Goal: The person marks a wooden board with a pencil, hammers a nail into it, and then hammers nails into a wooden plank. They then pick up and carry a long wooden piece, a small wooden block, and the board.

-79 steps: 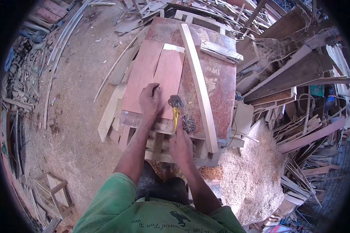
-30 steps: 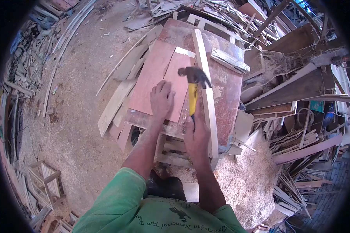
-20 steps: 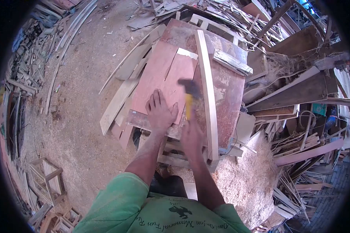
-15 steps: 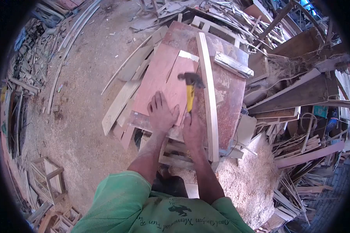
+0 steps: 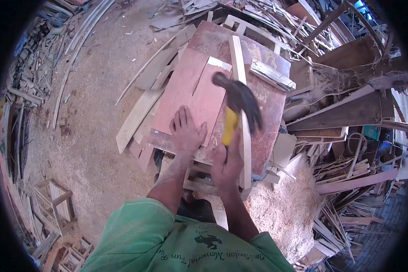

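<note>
My left hand [image 5: 187,133] lies flat with spread fingers on the near end of a pinkish plywood panel [image 5: 179,95]. A long slit or gap runs along the panel's upper part, and a pale patch shows at its far end. My right hand [image 5: 226,165] is wrapped round the yellow handle of a claw hammer [image 5: 230,122]. The dark hammer head is raised above the panel's right side and blurred by motion. Just right of the hammer, a long pale wooden strip [image 5: 239,68] lies along the worn reddish table [image 5: 265,113].
A short whitish wood block [image 5: 272,75] sits at the table's right. Pale boards [image 5: 138,120] lean along its left side. Scrap wood is piled behind and to the right. Sawdust [image 5: 285,213] covers the floor at lower right, and a small wooden frame [image 5: 54,204] stands at lower left.
The hammer head has risen toward the camera and swung right, looking larger and more blurred. My right hand has lifted with it. My left hand stays on the panel.
</note>
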Demonstrator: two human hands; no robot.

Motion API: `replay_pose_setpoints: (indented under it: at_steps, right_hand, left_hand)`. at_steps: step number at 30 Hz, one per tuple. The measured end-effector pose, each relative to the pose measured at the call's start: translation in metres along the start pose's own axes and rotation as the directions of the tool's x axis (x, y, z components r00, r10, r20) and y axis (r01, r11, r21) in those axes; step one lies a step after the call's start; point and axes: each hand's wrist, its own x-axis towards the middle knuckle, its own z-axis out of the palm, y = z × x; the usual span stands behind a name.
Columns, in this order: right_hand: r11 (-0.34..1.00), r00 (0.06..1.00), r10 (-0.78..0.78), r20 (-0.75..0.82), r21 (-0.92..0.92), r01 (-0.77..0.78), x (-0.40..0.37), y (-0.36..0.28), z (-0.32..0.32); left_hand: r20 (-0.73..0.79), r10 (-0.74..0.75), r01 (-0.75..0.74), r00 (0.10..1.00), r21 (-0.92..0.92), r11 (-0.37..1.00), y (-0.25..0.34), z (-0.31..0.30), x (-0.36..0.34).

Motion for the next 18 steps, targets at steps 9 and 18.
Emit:
replay_pose_setpoints:
  at_steps: [9, 18]
  right_hand:
    - [0.913, 0.837, 0.405, 0.367, -0.117, -0.390, 0.013, 0.005, 0.026]
    - [0.874, 0.820, 0.476, 0.318, -0.269, -0.404, -0.026, 0.022, 0.035]
  left_hand:
    - [0.013, -0.015, 0.014, 1.000, 0.004, 1.000, 0.001, 0.001, 0.011]
    - [0.063, -0.021, 0.025, 0.998, -0.057, 0.998, 0.000, -0.002, -0.001]
